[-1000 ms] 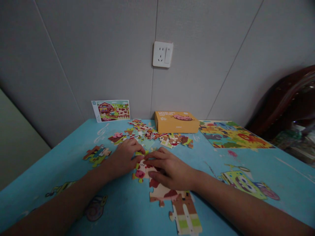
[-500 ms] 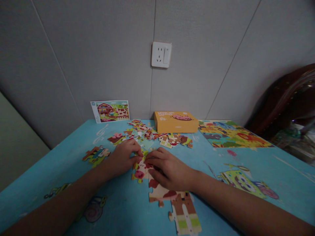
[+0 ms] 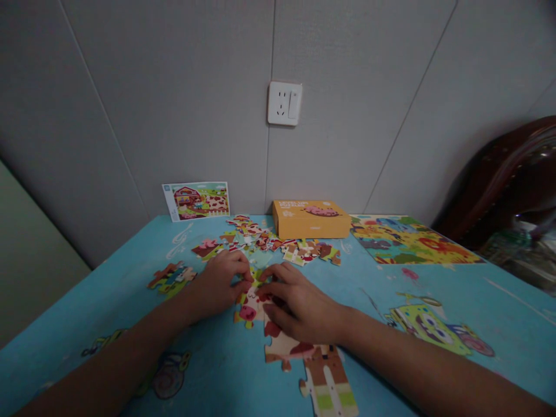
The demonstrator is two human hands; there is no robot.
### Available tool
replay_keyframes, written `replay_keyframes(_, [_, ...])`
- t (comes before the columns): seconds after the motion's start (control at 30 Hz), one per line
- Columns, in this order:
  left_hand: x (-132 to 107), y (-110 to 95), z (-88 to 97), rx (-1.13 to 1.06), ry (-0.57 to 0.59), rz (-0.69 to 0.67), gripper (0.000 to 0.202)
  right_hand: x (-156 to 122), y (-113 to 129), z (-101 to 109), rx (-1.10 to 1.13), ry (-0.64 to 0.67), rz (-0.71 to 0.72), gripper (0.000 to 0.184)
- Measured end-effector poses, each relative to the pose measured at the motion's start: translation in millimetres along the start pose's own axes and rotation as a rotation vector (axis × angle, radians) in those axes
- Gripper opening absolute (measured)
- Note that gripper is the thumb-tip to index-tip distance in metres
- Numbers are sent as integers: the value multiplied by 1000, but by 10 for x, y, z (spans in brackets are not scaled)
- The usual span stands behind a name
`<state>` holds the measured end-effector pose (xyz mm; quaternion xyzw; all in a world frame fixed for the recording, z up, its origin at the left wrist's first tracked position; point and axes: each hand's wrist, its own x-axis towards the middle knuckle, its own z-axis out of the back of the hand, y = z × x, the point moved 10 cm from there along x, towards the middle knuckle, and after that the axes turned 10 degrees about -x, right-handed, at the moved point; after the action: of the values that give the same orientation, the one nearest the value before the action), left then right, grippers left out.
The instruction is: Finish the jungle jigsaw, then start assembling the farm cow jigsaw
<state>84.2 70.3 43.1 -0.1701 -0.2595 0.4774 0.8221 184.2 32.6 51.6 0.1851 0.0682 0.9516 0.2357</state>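
A cow-face section of jigsaw puzzle [image 3: 248, 313] lies on the blue tablecloth, joined or closely set against a larger brown-and-cream section [image 3: 286, 346]. My left hand [image 3: 226, 282] pinches the upper left edge of the cow-face section, thumb and forefinger together on a puzzle piece. From the other side my right hand [image 3: 299, 306] curls over the sections, its fingertips on the same area. The fingers hide part of the join. Toward me a fence-patterned strip [image 3: 330, 385] extends from the brown-and-cream section.
Loose puzzle pieces [image 3: 260, 238] lie in front of an orange puzzle box [image 3: 313, 223]. A picture card [image 3: 197, 201] leans against the wall. Joined pieces [image 3: 171, 278] rest left of my hand. At the right back lies a colourful finished puzzle [image 3: 412, 238].
The view has tipped up slightly, so everything sits a little lower. My right fingers have lifted and spread a little; my left hand stays at the cow-face section.
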Motion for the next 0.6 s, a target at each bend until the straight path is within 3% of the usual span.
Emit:
replay_keyframes(0.23, [-4, -10, 16, -4, -4, 4, 9, -7, -59, 35, 0, -32, -8, 21])
replay_keyframes(0.4, [-35, -68, 38, 41, -53, -49, 10, -44, -316, 51, -8, -45, -142, 15])
replay_keyframes(0.6, [-88, -176, -113, -4, 104, -134, 32, -76, -526, 53, -5, -10, -267, 13])
